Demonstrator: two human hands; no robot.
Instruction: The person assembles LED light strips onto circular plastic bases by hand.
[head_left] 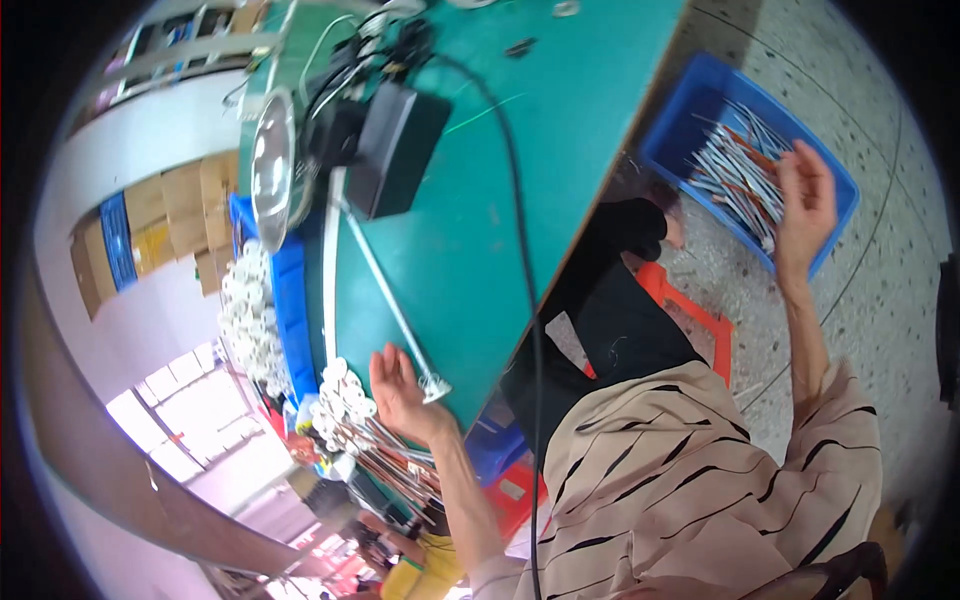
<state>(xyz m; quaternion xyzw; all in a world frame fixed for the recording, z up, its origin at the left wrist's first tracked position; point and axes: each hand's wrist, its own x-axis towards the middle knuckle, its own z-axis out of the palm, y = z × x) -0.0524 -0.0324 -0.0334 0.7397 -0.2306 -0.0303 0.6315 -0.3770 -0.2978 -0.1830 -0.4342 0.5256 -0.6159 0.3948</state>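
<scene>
My left hand [405,400] rests at the near edge of the green table, fingers loosely stretched and nothing visible in them. Beside it lies a bundle of thin brown and white wires [385,450] with round white ends [342,392]. A thin white rod with a round end piece [400,310] lies on the table just past my fingertips. To the right, my right hand [806,205] hangs over a blue plastic bin [690,90] on the floor. Its fingers are stretched and slightly bent, with no held thing visible. Many white and brown wire lengths [735,175] fill the bin.
On the green table [470,250] stand a black box-shaped device [398,150] and a round clear lamp-like piece [272,165]. A black cable [520,220] runs across the table toward me. Blue trays of white parts [250,310] line the far-left side. A red stool [690,310] stands below.
</scene>
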